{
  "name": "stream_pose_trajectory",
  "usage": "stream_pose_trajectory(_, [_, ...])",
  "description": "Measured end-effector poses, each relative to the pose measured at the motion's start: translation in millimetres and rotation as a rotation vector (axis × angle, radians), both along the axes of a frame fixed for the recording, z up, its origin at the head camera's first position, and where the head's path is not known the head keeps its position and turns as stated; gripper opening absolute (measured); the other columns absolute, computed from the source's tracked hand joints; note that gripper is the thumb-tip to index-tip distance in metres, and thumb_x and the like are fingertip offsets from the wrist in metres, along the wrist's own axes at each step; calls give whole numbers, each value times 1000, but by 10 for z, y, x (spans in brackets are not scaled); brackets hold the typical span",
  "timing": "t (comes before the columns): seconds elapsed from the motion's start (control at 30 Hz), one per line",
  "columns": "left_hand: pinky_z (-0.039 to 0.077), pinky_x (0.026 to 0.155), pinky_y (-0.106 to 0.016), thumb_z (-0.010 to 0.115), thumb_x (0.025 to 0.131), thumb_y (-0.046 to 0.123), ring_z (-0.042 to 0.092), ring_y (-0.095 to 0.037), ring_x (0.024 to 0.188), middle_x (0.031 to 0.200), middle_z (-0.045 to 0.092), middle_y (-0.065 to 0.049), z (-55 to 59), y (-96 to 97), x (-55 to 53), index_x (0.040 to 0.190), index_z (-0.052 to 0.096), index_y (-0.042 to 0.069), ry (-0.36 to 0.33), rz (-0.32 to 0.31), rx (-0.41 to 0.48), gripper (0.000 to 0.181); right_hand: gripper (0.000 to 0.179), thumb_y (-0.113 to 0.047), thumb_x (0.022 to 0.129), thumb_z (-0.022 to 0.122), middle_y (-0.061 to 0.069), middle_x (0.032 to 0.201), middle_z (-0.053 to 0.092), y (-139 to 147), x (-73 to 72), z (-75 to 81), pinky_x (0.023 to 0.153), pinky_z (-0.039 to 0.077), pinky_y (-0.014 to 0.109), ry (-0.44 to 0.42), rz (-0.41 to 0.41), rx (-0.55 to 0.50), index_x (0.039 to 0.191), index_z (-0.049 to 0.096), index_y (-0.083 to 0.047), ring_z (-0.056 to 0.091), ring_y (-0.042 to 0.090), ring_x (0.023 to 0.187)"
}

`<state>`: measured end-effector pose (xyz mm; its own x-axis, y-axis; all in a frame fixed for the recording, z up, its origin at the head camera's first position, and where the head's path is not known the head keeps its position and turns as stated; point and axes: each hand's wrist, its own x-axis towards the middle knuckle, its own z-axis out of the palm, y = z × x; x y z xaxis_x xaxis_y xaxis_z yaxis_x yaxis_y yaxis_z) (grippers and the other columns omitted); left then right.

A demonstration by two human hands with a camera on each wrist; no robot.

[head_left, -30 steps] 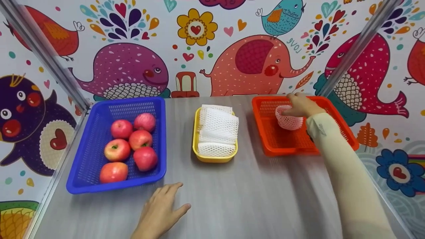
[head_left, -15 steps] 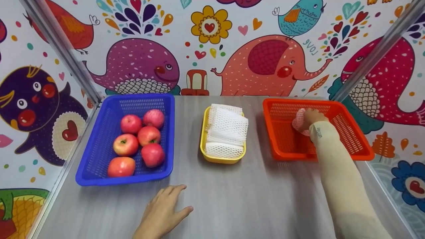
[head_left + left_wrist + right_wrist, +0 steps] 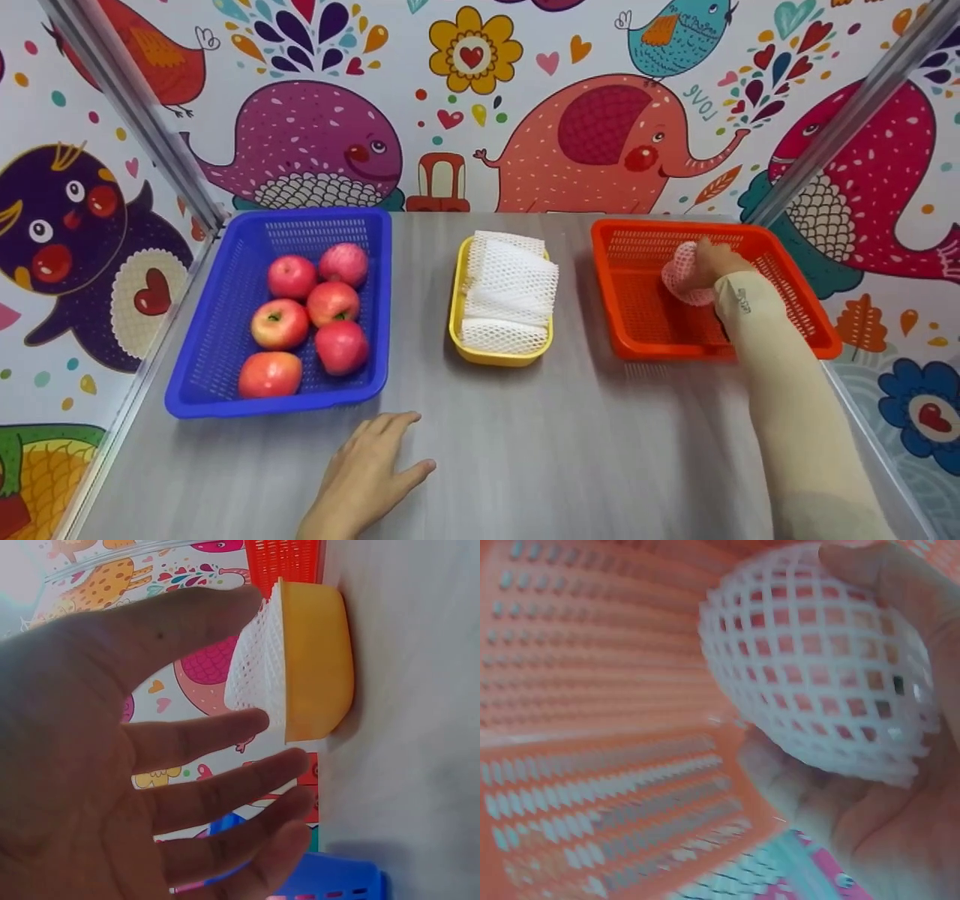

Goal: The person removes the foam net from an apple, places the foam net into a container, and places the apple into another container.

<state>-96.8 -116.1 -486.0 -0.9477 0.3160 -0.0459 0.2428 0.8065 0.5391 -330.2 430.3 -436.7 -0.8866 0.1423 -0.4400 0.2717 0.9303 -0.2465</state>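
Note:
Inside the orange-red basket [image 3: 652, 348] at the right, my right hand [image 3: 718, 264] grips a rounded pinkish-white foam net sleeve [image 3: 681, 276]. In the right wrist view, the thumb lies on one side of the sleeve [image 3: 810, 660] and the fingers on the other. Red and tan show through its mesh; I cannot tell if a fruit is inside. My left hand [image 3: 364, 472] hovers over the near table, fingers spread, holding nothing. Beyond it stands a yellow basket [image 3: 499, 359] stacked with white foam net sleeves [image 3: 506, 289].
A blue basket [image 3: 277, 407] on the left holds several red apples [image 3: 279, 324]. Grey tabletop [image 3: 540, 450] stretches in front of the three baskets. Printed cartoon walls [image 3: 465, 150] and metal corner posts [image 3: 139, 112] enclose the back and sides.
My right hand has lowered into the orange-red basket and shifted the net sleeve rightward, toward the back right. The left hand stays nearly still. The head view has swung slightly.

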Motion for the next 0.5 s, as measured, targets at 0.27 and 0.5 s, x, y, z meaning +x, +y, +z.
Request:
stream_pose_trajectory(0.27, [50, 88, -57, 83, 79, 43, 59, -33, 111, 120, 64, -6, 29, 15, -15, 126, 65, 12, 1, -3, -9, 58, 110, -49, 74, 85, 30, 129, 45, -319, 126, 523, 92, 43, 69, 183, 178, 23, 149, 23, 2, 46, 48, 110])
stream_pose_trajectory(0.5, [50, 87, -57, 83, 79, 43, 59, -32, 111, 120, 65, -6, 33, 39, -17, 126, 66, 12, 6, -15, -5, 58, 95, -46, 72, 87, 16, 122, 51, -734, 773, 649, 83, 52, 61, 464, 302, -39, 143, 37, -8, 49, 34, 107])
